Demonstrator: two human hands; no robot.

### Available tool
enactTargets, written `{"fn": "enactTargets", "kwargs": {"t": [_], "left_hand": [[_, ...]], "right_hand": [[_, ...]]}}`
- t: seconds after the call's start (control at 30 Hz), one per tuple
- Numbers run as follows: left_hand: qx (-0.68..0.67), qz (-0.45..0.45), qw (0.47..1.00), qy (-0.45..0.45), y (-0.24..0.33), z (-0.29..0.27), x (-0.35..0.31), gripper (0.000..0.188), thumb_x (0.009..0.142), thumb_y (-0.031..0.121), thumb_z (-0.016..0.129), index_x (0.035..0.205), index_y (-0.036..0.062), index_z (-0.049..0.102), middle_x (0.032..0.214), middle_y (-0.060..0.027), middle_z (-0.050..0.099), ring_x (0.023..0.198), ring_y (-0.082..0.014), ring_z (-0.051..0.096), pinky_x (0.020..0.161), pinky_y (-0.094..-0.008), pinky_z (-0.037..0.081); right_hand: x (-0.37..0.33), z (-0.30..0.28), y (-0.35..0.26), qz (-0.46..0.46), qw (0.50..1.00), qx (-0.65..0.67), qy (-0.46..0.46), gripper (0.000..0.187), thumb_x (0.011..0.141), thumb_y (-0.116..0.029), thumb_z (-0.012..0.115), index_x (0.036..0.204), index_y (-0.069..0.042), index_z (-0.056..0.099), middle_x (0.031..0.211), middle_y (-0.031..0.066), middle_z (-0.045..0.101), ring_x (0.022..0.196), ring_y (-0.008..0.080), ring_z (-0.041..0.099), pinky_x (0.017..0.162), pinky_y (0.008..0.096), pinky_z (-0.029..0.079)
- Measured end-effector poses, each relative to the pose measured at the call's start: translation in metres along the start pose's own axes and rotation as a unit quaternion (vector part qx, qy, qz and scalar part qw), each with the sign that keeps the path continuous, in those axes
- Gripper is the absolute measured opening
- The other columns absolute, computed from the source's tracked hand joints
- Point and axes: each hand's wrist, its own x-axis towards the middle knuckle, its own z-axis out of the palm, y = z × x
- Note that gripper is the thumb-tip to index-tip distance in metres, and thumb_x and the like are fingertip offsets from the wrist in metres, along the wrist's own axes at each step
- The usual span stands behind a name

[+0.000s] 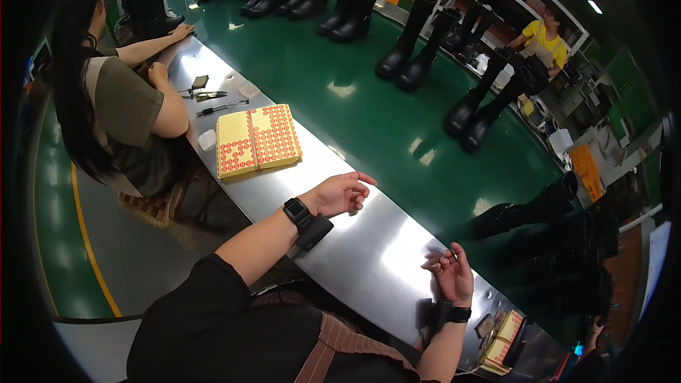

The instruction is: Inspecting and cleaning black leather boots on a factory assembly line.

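Note:
My left hand (pixel 342 194) hovers over the steel ledge near its belt-side edge, index finger stretched out and the others loosely bent, nothing in it. A dark watch (pixel 296 211) and a black strapped-on box sit on that wrist. To the right, my right hand (pixel 454 278) is raised over the same ledge, palm turned up, fingers loosely curled but apart, and it also looks bare of any object. Nearest my left hand lies a thick stack of yellow sticker sheets (pixel 237 143) with red round stickers, held by a band.
Black boots (pixel 472 117) stand along the green belt (pixel 355 92); others lie at right (pixel 528 214). Pens (pixel 221 107) and small tools lie beyond the stack. A co-worker (pixel 128 106) sits at left; another person (pixel 543 42) stands across. More sticker sheets (pixel 502 344) rest lower right.

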Motion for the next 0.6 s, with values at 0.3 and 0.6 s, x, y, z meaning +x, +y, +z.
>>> {"fn": "enactTargets", "kwargs": {"t": [0.3, 0.6], "left_hand": [[0.012, 0.018, 0.999, 0.032, 0.004, 0.007, 0.002, 0.024, 0.095, 0.008, 0.047, 0.119, 0.0046, 0.048, 0.082, -0.0043, 0.056, 0.069, -0.0154, 0.054, 0.062, -0.0332, 0.046], [-0.003, 0.040, 0.999, 0.033, -0.002, 0.008, 0.005, 0.025, 0.094, 0.004, 0.046, 0.119, 0.0013, 0.046, 0.082, -0.0077, 0.055, 0.071, -0.0152, 0.052, 0.065, -0.0301, 0.046]], "right_hand": [[0.003, -0.001, -0.001, -0.003, 0.997, 0.073, -0.024, 0.028, 0.103, -0.021, 0.043, 0.123, -0.004, 0.051, 0.100, 0.0074, 0.059, 0.087, 0.0177, 0.059, 0.087, 0.0387, 0.052], [-0.071, 0.111, -0.115, -0.386, 0.614, -0.652, 0.222, 0.023, 0.083, -0.011, 0.070, 0.106, -0.006, 0.066, 0.101, 0.0072, 0.062, 0.093, 0.0193, 0.061, 0.075, 0.0299, 0.050]]}}
